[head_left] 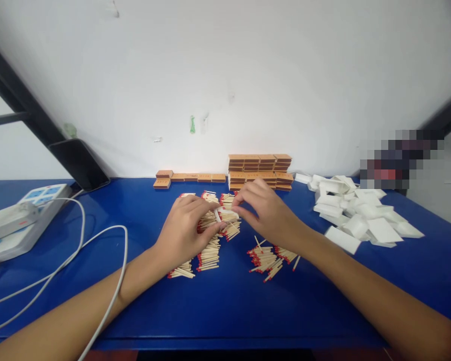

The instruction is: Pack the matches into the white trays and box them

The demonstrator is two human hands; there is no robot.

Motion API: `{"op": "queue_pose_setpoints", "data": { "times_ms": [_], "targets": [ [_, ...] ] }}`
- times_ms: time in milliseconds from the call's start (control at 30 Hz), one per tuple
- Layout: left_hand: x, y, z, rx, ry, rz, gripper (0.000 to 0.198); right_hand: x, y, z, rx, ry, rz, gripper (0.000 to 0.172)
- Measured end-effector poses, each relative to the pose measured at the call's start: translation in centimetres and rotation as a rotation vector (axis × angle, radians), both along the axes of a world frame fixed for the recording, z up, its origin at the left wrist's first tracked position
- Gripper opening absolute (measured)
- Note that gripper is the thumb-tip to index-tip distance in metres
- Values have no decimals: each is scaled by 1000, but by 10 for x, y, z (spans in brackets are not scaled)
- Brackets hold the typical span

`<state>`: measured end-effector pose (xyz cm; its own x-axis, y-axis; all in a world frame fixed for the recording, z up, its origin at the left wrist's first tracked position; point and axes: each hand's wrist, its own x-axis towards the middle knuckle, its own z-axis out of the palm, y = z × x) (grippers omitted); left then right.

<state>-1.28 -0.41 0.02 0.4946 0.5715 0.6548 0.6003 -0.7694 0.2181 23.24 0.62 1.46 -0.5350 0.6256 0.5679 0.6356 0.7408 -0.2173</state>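
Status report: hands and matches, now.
Left hand and right hand both pinch white tray over loose matches. White cable crosses left forearm.

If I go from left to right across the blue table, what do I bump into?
Power strip → white cable → left hand → right hand → heap of white trays.

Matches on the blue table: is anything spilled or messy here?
Yes. The matches lie loose in heaps, a smaller pile fanned out askew. The white trays are a jumbled heap, while the brown boxes stand neatly stacked.
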Motion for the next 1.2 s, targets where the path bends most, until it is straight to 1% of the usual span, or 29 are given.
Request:
{"op": "queue_pose_setpoints", "data": {
  "times_ms": [67, 133, 200, 267, 333, 433, 533, 600, 833, 1067, 1133, 1200],
  "targets": [
    [1, 0, 0, -11, 8, -1, 33, -7, -5, -2, 1, -18, 24, 16],
    [1, 0, 1, -9, 8, 0, 33, -8, -4, -3, -10, -3, 38, 16],
    [1, 0, 1, -1, 9, 6, 33, -2, 2, -4, -17, 48, 21, 17],
    [0, 1, 1, 9, 12, 17, 34, 9, 13, -7, -5, 78, -34, 18],
    [0, 1, 0, 17, 17, 25, 34, 21, 26, -13, 10, 26, -99, 18],
    [-1, 2, -1, 30, 13, 21, 34, 37, 44, -26, -31, -124, -154, 16],
    [-2, 1, 0, 25, 9, 20, 33, 43, 54, -36, -67, -203, -174, 15],
    [-2, 1, 0, 12, 10, 21, 34, 43, 56, -39, -61, -215, -178, 16],
    [-2, 0, 1, -7, 3, 18, 33, 41, 56, -39, -53, -209, -177, 17],
    [-1, 1, 0, 16, 12, 7, 34, 42, 60, -41, -88, -210, -190, 12],
    [-1, 1, 0, 21, 16, 3, 34, 42, 59, -37, -92, -228, -200, 13],
    [-2, 1, 0, 23, 18, 14, 34, 40, 53, -29, -67, -226, -198, 14]
  ]
}}
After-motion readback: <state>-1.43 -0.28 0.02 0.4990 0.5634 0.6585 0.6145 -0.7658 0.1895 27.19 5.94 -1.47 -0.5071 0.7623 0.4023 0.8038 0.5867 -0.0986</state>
